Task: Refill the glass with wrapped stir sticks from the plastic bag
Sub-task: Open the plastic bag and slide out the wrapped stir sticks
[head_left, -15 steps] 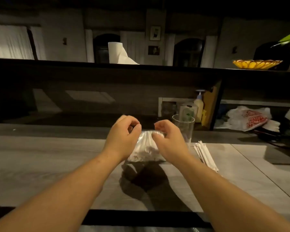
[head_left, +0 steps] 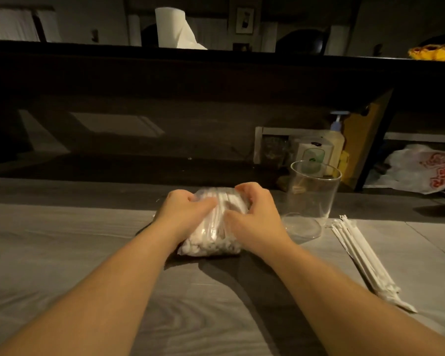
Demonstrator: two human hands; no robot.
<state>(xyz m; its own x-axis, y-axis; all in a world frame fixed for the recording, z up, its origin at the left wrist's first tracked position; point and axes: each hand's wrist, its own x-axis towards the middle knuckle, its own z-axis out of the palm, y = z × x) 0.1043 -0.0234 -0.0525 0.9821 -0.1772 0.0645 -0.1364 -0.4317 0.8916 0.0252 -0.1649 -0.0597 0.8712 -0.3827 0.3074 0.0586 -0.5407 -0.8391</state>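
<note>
A clear plastic bag packed with white wrapped stir sticks lies on the grey counter in front of me. My left hand grips its left side near the far end, and my right hand grips its right side, fingers curled over the top. Just right of the bag stands an empty clear glass, upright. Farther right, a loose bundle of wrapped stir sticks lies flat on the counter.
Behind the counter runs a dark raised ledge with a paper towel roll and a yellow bowl. Below it at the right are a soap pump bottle, a small box and a white printed plastic bag.
Both hands have lowered from pinching the bag's top to grasping its sides, and the bag now lies flatter. My head has moved closer and tilted down.
</note>
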